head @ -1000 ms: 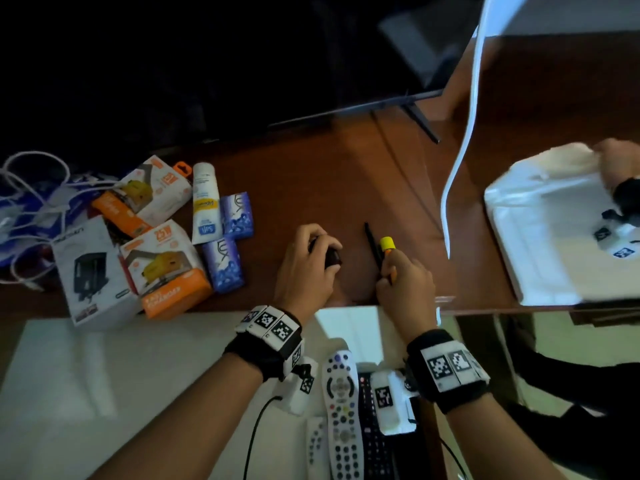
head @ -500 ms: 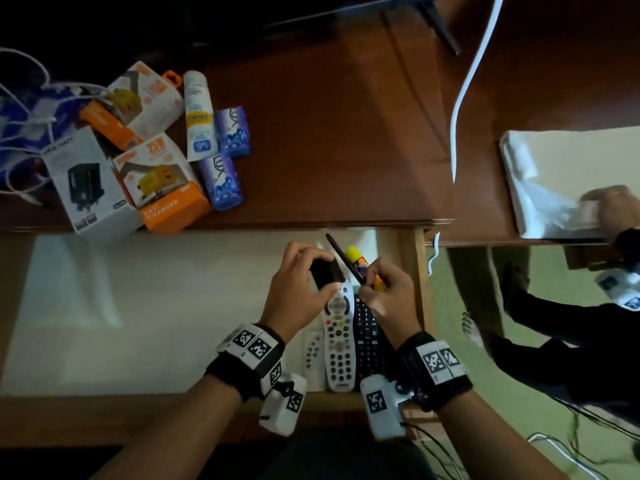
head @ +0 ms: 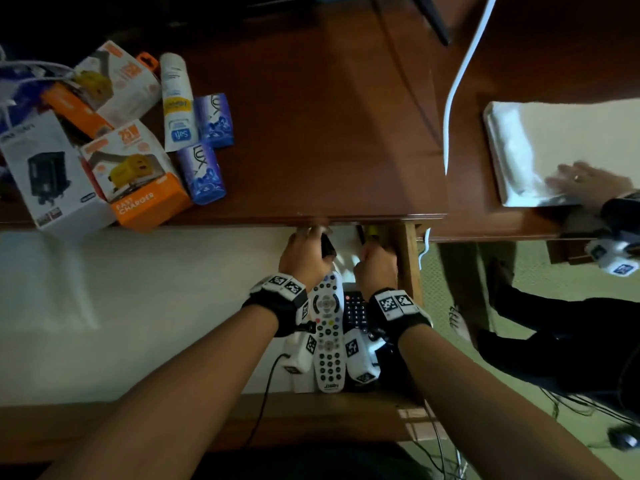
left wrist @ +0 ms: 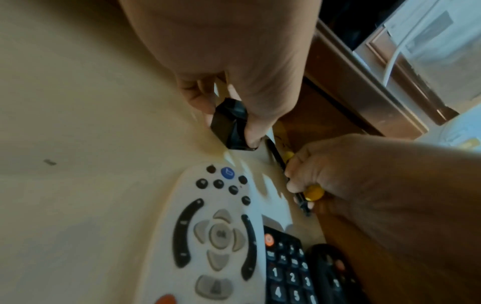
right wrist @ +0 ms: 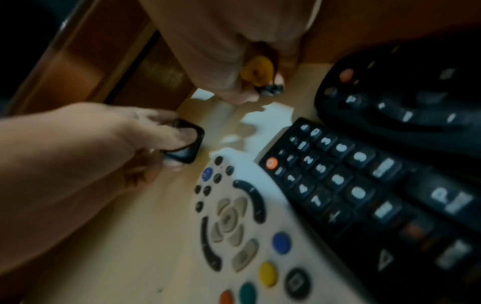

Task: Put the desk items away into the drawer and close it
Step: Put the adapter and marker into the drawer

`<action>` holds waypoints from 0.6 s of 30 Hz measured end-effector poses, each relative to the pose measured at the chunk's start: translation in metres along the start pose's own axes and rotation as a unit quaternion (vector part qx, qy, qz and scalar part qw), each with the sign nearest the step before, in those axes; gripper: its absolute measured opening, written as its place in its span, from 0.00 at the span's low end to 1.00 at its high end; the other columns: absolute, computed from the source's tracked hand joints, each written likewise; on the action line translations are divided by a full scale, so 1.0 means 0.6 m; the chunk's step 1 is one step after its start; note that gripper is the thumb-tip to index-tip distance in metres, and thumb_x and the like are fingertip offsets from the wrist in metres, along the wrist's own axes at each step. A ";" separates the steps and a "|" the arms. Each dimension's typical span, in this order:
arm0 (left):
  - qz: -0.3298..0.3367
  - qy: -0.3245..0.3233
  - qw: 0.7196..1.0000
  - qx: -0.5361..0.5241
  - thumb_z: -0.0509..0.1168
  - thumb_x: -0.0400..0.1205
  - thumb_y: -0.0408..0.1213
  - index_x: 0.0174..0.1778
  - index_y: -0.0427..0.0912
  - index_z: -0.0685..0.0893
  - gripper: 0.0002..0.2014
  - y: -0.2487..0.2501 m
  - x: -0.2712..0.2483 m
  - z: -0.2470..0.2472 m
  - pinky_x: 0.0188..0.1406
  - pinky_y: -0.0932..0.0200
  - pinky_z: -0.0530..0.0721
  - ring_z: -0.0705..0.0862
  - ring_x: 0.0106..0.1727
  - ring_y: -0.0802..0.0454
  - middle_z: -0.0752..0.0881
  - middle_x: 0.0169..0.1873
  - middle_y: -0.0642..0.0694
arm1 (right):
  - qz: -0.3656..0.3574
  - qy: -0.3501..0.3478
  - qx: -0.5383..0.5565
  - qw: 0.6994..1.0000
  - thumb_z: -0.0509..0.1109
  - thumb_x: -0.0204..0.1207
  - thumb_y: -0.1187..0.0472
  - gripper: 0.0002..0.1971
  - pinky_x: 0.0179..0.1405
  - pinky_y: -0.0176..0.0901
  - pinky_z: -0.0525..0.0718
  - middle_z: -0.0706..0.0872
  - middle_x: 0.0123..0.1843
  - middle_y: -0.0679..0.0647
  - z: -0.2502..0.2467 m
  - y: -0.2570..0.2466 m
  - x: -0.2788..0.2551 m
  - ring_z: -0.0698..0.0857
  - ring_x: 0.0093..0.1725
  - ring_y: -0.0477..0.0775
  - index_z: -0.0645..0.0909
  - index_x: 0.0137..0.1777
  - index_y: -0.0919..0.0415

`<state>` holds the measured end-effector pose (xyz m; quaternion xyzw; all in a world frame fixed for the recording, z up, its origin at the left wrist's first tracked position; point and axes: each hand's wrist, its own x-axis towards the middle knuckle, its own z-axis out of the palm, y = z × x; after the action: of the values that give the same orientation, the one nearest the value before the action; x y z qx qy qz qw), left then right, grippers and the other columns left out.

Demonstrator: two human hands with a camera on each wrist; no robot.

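Note:
The drawer [head: 404, 268] stands pulled out below the desk edge. My left hand [head: 310, 244] is inside it, at the back, pinching a small black block [left wrist: 231, 127] just above the drawer floor, beyond the top of a white remote [head: 327, 327]. My right hand [head: 373, 249] is beside it near the drawer's right wall. It grips a black pen [left wrist: 277, 156] and a yellow marker [left wrist: 313, 192] together, their tips reaching under the desk edge. Two black remotes [right wrist: 338, 174] lie to the right of the white one.
On the desk top at the left lie two orange charger boxes [head: 138, 178], a white box [head: 45, 174], a white tube [head: 176, 102] and two blue soap packs [head: 204, 168]. Another person's hand [head: 588, 181] rests on a white bag at the right. A white cable [head: 453, 91] hangs there.
Both hands have come off the desk top and gone down into the open drawer, carrying the black block, the pen and the marker toward its back.

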<state>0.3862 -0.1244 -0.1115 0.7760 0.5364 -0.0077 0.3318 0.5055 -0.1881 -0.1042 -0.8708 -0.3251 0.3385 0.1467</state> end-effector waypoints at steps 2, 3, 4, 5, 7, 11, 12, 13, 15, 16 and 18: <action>0.022 -0.009 0.999 0.033 0.69 0.78 0.39 0.67 0.45 0.76 0.21 0.007 0.011 0.010 0.61 0.46 0.79 0.76 0.64 0.36 0.71 0.70 0.41 | -0.011 -0.018 -0.035 0.999 0.59 0.71 0.76 0.17 0.43 0.44 0.76 0.77 0.59 0.67 -0.002 0.001 0.003 0.80 0.48 0.67 0.79 0.57 0.67; 0.032 -0.012 0.998 0.046 0.68 0.79 0.38 0.67 0.45 0.76 0.20 0.011 0.014 0.013 0.61 0.46 0.79 0.76 0.65 0.36 0.72 0.70 0.40 | -0.016 -0.024 -0.046 0.999 0.59 0.72 0.76 0.18 0.48 0.45 0.77 0.74 0.64 0.68 -0.002 0.002 0.003 0.80 0.52 0.67 0.79 0.60 0.66; 0.041 -0.015 0.997 0.056 0.67 0.79 0.37 0.67 0.45 0.77 0.19 0.013 0.017 0.016 0.61 0.45 0.79 0.75 0.66 0.36 0.73 0.68 0.40 | -0.019 -0.028 -0.054 0.998 0.59 0.72 0.76 0.19 0.53 0.46 0.77 0.72 0.67 0.68 -0.003 0.003 0.002 0.80 0.55 0.68 0.79 0.61 0.66; 0.048 -0.018 0.997 0.064 0.66 0.80 0.36 0.67 0.45 0.77 0.19 0.016 0.019 0.017 0.61 0.45 0.79 0.75 0.66 0.36 0.73 0.67 0.40 | -0.020 -0.031 -0.061 0.997 0.59 0.73 0.76 0.20 0.56 0.47 0.77 0.71 0.68 0.67 -0.004 0.004 -0.002 0.80 0.56 0.68 0.79 0.62 0.65; 0.060 -0.023 0.995 0.081 0.65 0.80 0.33 0.68 0.46 0.76 0.19 0.017 0.021 0.018 0.59 0.45 0.80 0.74 0.66 0.36 0.74 0.67 0.39 | -0.033 -0.030 -0.070 0.997 0.59 0.73 0.75 0.20 0.59 0.49 0.78 0.70 0.68 0.67 -0.006 0.005 -0.009 0.80 0.56 0.69 0.79 0.63 0.65; 0.090 -0.013 0.992 0.087 0.66 0.77 0.29 0.71 0.45 0.74 0.25 0.013 0.014 0.020 0.59 0.46 0.79 0.75 0.65 0.37 0.72 0.70 0.40 | -0.047 -0.021 -0.095 0.994 0.59 0.72 0.73 0.19 0.60 0.52 0.78 0.68 0.68 0.66 -0.008 0.004 -0.023 0.78 0.58 0.70 0.79 0.62 0.64; 0.095 -0.004 0.992 0.079 0.67 0.75 0.28 0.71 0.45 0.74 0.27 0.011 0.011 0.020 0.59 0.46 0.80 0.76 0.65 0.36 0.71 0.71 0.40 | -0.057 -0.009 -0.110 0.992 0.61 0.73 0.72 0.19 0.60 0.53 0.77 0.67 0.69 0.65 -0.006 0.003 -0.025 0.75 0.62 0.70 0.80 0.63 0.62; 0.093 0.003 0.993 0.074 0.68 0.74 0.28 0.72 0.45 0.73 0.28 0.009 0.007 0.020 0.60 0.46 0.80 0.76 0.64 0.36 0.69 0.72 0.40 | -0.077 0.005 -0.139 0.987 0.62 0.73 0.70 0.19 0.61 0.55 0.76 0.66 0.70 0.64 -0.004 0.002 -0.027 0.72 0.65 0.70 0.80 0.63 0.60; 0.071 0.015 0.995 0.068 0.70 0.73 0.30 0.72 0.43 0.72 0.30 0.004 0.003 0.022 0.61 0.45 0.80 0.76 0.64 0.36 0.66 0.75 0.39 | -0.129 0.013 -0.213 0.969 0.65 0.75 0.64 0.16 0.60 0.58 0.77 0.67 0.72 0.63 0.000 -0.002 -0.028 0.66 0.69 0.69 0.82 0.62 0.57; 0.054 0.020 0.997 0.056 0.71 0.73 0.31 0.74 0.43 0.70 0.31 0.004 0.000 0.022 0.61 0.45 0.80 0.77 0.63 0.35 0.65 0.75 0.38 | -0.147 0.002 -0.237 0.960 0.66 0.74 0.62 0.15 0.60 0.59 0.76 0.67 0.73 0.62 0.002 -0.003 -0.027 0.65 0.71 0.69 0.82 0.61 0.57; 0.016 0.027 0.999 0.014 0.70 0.76 0.32 0.76 0.45 0.68 0.32 0.006 -0.004 0.017 0.59 0.45 0.79 0.79 0.59 0.32 0.62 0.76 0.35 | -0.166 -0.022 -0.267 0.949 0.65 0.75 0.62 0.13 0.62 0.61 0.75 0.65 0.75 0.61 0.005 -0.006 -0.024 0.63 0.73 0.68 0.83 0.59 0.60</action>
<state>0.3915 -0.1327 -0.1168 0.7892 0.5321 0.0111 0.3064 0.4939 -0.1953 -0.0974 -0.8044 -0.5465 0.2288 -0.0445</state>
